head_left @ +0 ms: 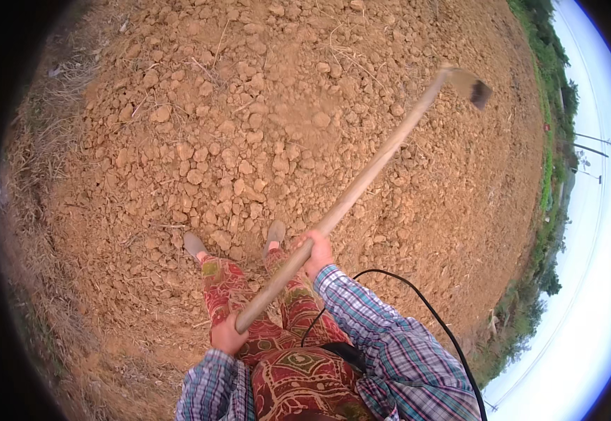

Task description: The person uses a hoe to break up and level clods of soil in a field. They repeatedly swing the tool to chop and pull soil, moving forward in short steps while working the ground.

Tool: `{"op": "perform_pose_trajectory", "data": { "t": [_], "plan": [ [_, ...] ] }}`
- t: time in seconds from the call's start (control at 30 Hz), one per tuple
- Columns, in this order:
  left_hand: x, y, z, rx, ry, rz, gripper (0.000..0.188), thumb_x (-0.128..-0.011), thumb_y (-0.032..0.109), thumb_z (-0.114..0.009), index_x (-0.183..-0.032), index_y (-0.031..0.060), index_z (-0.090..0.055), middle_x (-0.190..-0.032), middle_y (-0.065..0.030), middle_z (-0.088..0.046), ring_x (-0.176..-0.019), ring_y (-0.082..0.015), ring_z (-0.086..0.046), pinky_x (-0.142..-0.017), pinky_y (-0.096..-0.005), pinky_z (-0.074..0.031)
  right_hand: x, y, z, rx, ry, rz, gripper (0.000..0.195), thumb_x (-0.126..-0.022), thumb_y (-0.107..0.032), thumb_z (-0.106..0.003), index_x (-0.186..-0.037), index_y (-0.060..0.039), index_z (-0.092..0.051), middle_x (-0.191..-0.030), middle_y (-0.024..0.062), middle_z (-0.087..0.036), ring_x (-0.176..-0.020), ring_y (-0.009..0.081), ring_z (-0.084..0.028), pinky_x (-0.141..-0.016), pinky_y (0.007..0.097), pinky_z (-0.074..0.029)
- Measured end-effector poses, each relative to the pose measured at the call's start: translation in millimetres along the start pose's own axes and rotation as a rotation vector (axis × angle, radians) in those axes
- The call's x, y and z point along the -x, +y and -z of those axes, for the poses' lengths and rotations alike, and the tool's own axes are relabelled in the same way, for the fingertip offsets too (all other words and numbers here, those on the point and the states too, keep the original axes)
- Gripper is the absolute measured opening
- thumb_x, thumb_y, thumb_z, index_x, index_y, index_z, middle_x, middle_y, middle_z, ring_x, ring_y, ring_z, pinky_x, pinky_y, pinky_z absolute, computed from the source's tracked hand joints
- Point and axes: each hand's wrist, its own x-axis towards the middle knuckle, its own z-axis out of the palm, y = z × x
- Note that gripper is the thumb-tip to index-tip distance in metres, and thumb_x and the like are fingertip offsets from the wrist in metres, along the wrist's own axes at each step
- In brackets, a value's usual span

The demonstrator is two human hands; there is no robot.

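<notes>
A hoe with a long wooden handle slants across the view from lower left to upper right. My left hand grips the butt end of the handle, close to my thigh. Farther up the shaft, my right hand is wrapped around it. The metal hoe blade is at the upper right, slightly blurred, with a dark patch near its edge. Whether the blade touches the soil cannot be told. Loose brown soil full of clods lies before me.
My feet in grey shoes stand on the clods. A black cable loops beside my right sleeve. Dry grass borders the soil on the left. Green plants line the far right edge, with utility poles beyond.
</notes>
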Motion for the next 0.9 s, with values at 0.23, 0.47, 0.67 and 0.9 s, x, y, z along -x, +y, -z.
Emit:
{"op": "perform_pose_trajectory", "data": {
  "t": [0.23, 0.47, 0.67, 0.9],
  "plan": [
    [-32.9, -23.8, 45.2, 0.04, -0.009, -0.009, 0.036, -0.062, 0.026, -0.067, -0.093, 0.0104, -0.058, -0.08, -0.0152, -0.062, -0.074, -0.0321, -0.06, -0.067, -0.0399, -0.048, 15.7, 8.3, -55.0, 0.023, 0.138, 0.182, 0.011, -0.074, -0.008, -0.053, -0.073, -0.0056, -0.042, -0.06, 0.0039, -0.044, -0.05, 0.0161, -0.046, -0.049, 0.0332, -0.045],
    [59.4, -59.1, 46.1, 0.105, -0.21, 0.286, 0.047, -0.058, 0.03, -0.069, -0.098, 0.0086, -0.057, -0.087, -0.0175, -0.062, -0.079, -0.0323, -0.06, -0.071, -0.0385, -0.048, -76.8, 167.2, -11.7, 0.235, 0.19, -0.21, 0.013, -0.076, -0.011, -0.057, -0.079, -0.0028, -0.047, -0.06, 0.0067, -0.048, -0.051, 0.0176, -0.049, -0.047, 0.032, -0.045],
    [114.2, -142.1, 21.1, 0.116, -0.25, 0.188, 0.053, -0.056, 0.038, -0.072, -0.099, 0.01, -0.057, -0.083, -0.0167, -0.061, -0.074, -0.0326, -0.06, -0.066, -0.0405, -0.048, -14.8, 213.6, -14.8, 0.108, 0.149, -0.284, 0.013, -0.073, -0.009, -0.057, -0.076, -0.0042, -0.046, -0.06, 0.0064, -0.047, -0.052, 0.0184, -0.049, -0.051, 0.0336, -0.045],
    [78.1, -123.6, 47.4, 0.067, -0.133, 0.198, 0.041, -0.063, 0.031, -0.068, -0.097, 0.0118, -0.057, -0.082, -0.015, -0.061, -0.075, -0.0315, -0.06, -0.067, -0.0398, -0.048, 14.8, 146.3, -44.8, 0.015, 0.031, -0.206, 0.012, -0.072, -0.012, -0.055, -0.074, -0.0059, -0.046, -0.061, 0.0063, -0.048, -0.054, 0.0192, -0.048, -0.056, 0.0342, -0.044]
  ]
}}
